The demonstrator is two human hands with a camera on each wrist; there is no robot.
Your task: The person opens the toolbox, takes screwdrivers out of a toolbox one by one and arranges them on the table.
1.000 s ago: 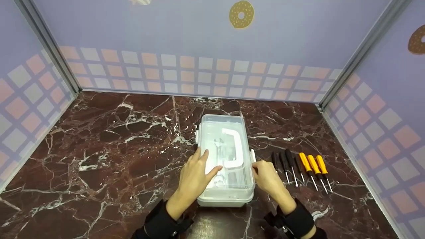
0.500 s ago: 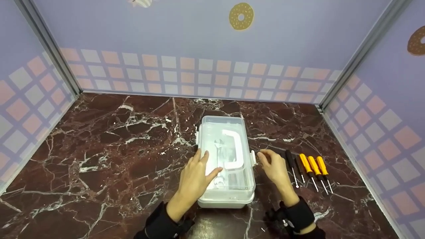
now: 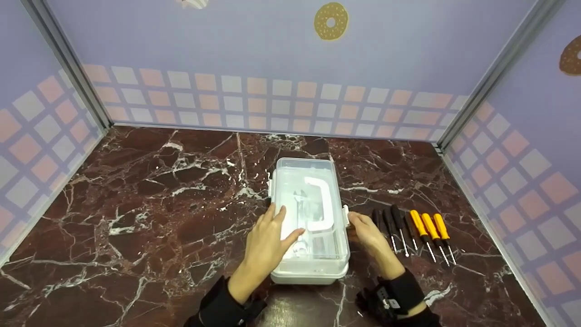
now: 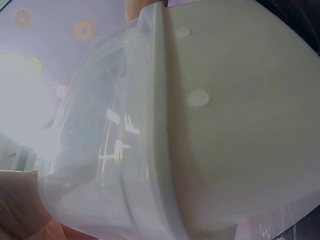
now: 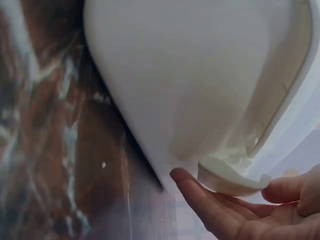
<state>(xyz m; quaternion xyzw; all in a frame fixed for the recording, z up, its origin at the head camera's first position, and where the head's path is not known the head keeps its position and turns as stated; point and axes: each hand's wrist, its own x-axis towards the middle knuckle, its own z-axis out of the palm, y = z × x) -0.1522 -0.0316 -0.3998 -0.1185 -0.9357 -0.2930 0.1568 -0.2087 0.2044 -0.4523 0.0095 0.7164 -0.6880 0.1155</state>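
Observation:
A toolbox (image 3: 313,268) with a white body and clear lid stands lengthwise in the middle of the table. Through the lid a wrench (image 3: 298,200) shows, beside the white handle (image 3: 326,206). My left hand (image 3: 264,238) rests on the lid's left side, fingers extended and thumb spread. At the box's right side, my right hand (image 3: 368,232) has its thumb and fingers about the white latch (image 3: 346,215). In the right wrist view the latch (image 5: 227,180) tilts out from the wall; the thumb touches its end and the fingers lie along its other side.
Right of the box lie several screwdrivers, some with black handles (image 3: 396,217) and some with yellow handles (image 3: 429,225). A second latch (image 3: 270,187) sits on the box's left side. Patterned panels (image 3: 254,102) enclose the dark marbled table (image 3: 159,218) at the back and sides.
My right hand first drew back from the latch to the right with fingers apart, then came back to it, slightly lower. The left hand and the toolbox have stayed in place.

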